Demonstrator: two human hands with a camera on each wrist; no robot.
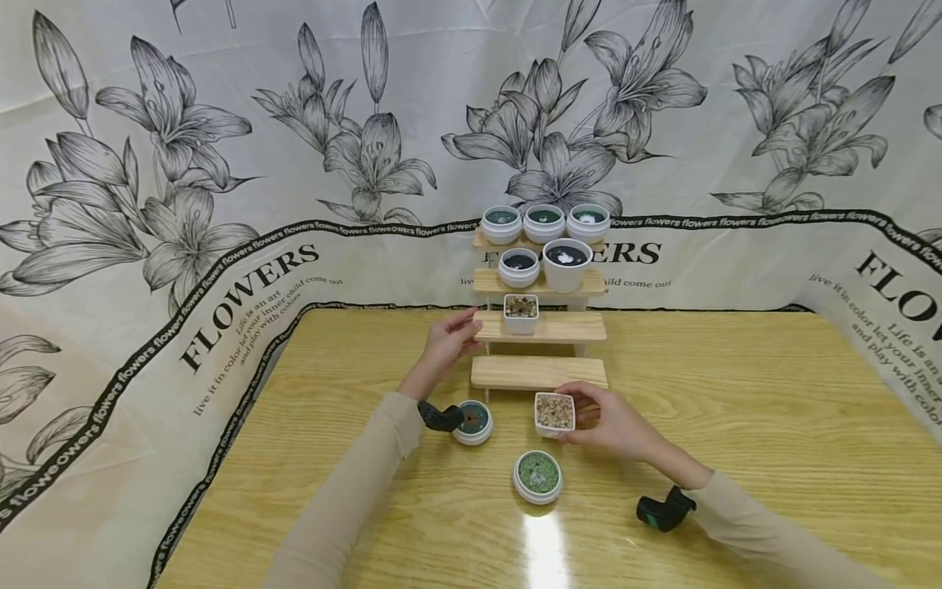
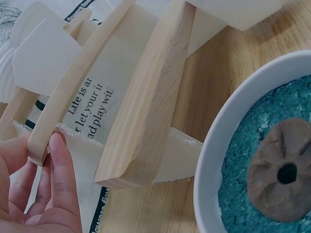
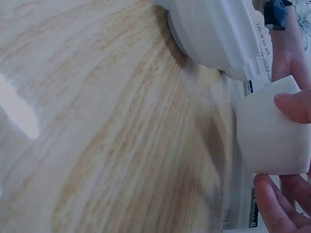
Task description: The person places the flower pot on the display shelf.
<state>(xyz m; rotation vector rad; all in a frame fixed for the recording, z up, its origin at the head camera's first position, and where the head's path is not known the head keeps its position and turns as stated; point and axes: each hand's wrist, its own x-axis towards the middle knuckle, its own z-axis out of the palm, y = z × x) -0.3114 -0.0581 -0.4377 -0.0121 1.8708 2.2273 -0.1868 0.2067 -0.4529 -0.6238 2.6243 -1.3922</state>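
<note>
My right hand (image 1: pixel 614 424) grips a small square white pot (image 1: pixel 554 413) filled with pale gravel, in front of the stand's lowest step (image 1: pixel 539 372). In the right wrist view the pot (image 3: pixel 272 128) shows its plain white side, thumb on one face and fingers on the opposite one. With thumb and fingers my left hand (image 1: pixel 447 343) pinches the left end of the second wooden step (image 1: pixel 567 326), as the left wrist view shows at the step's end (image 2: pixel 38 148). Another square pot (image 1: pixel 521 315) with gravel stands on that step.
Below the stand, a round pot with teal filling (image 1: pixel 473 421) and one with green filling (image 1: pixel 538 476) sit on the wooden table (image 1: pixel 353 368). Higher steps carry several round white pots (image 1: pixel 545 222) and a taller white pot (image 1: pixel 567 266). A flower-printed cloth (image 1: pixel 397 270) hangs behind.
</note>
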